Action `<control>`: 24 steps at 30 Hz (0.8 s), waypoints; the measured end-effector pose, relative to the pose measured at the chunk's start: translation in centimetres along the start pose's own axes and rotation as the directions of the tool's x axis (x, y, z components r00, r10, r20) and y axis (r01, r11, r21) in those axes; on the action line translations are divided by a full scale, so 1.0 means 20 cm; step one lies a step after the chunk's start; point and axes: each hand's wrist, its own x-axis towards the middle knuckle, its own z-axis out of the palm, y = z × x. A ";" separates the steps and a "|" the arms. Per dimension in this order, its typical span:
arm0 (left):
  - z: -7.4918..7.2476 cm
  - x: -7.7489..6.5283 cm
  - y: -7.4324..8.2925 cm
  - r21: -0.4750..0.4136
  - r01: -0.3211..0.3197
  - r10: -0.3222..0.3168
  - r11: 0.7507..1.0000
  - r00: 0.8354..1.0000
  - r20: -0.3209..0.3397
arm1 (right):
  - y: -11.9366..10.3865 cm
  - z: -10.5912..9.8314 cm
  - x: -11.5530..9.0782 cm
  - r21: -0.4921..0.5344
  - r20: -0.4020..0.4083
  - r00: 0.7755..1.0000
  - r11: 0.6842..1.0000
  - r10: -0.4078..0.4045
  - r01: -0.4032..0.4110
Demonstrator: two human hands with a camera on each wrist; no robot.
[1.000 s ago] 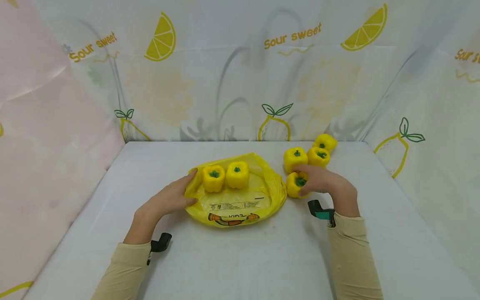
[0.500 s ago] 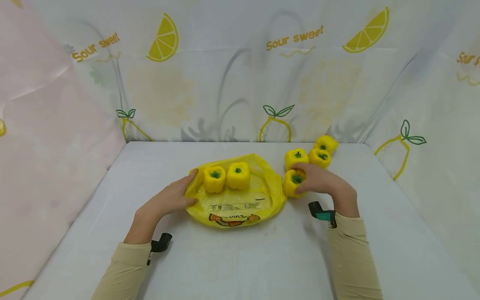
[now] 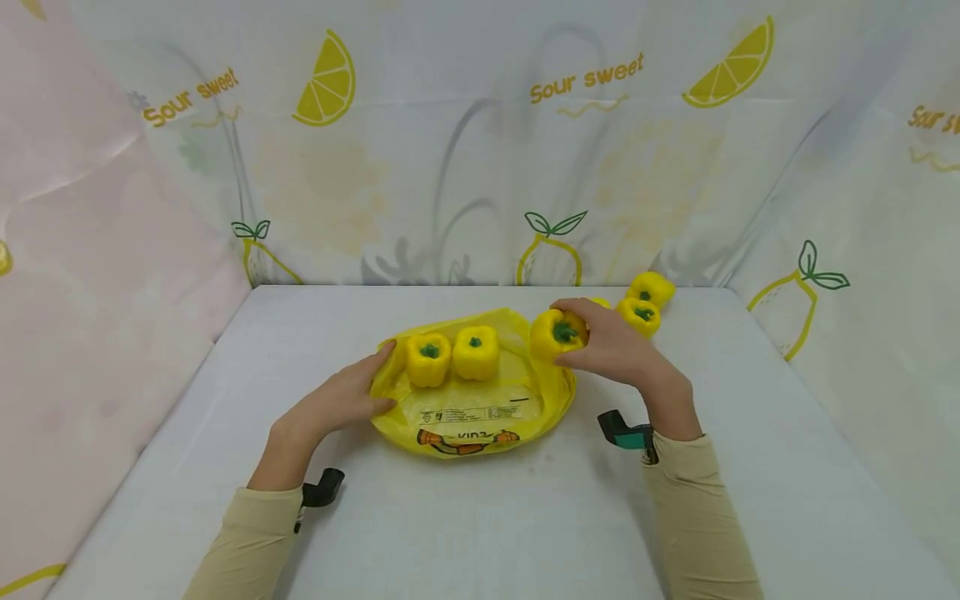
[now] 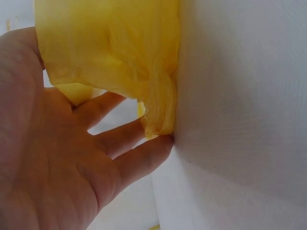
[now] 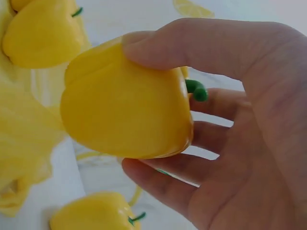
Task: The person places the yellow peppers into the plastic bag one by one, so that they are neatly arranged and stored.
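Observation:
A yellow plastic bag [image 3: 480, 425] lies on the table with its mouth spread wide. Two yellow bell peppers [image 3: 428, 360] stand side by side inside it. At its left edge is my left hand [image 3: 337, 400], fingers spread and touching the rim; in the left wrist view, the fairly straight fingers [image 4: 144, 160] meet a bunched part of the bag [image 4: 160, 103]. My right hand [image 3: 618, 346] holds another yellow bell pepper [image 3: 546, 337] over the bag's right rim. The right wrist view shows the thumb on one side of this pepper [image 5: 124, 105] and fingers on the other.
Behind my right hand, more yellow bell peppers [image 3: 651, 288] stand at the table's back right; one is mostly hidden by the hand. The white table [image 3: 480, 533] meets a lemon-print cloth backdrop [image 3: 420, 167] at the rear. Pale cloth also hangs at both sides.
My right hand has lifted a bell pepper from beside the bag and carried it leftward, over the bag's right rim. The left hand stays at the left edge.

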 end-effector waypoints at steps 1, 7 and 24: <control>0.00 0.00 0.00 0.001 0.000 0.000 1.000 1.000 0.000 | -0.01 0.02 0.01 0.005 0.002 1.000 1.000 -0.005 0.005; 0.00 0.00 0.00 -0.003 0.003 -0.003 1.000 1.000 -0.002 | -0.06 0.11 0.06 0.009 0.032 0.999 0.999 -0.044 0.044; 0.01 0.01 -0.01 0.002 0.004 -0.004 1.000 1.000 -0.002 | -0.03 0.29 0.15 -0.151 0.048 0.999 0.988 0.004 0.003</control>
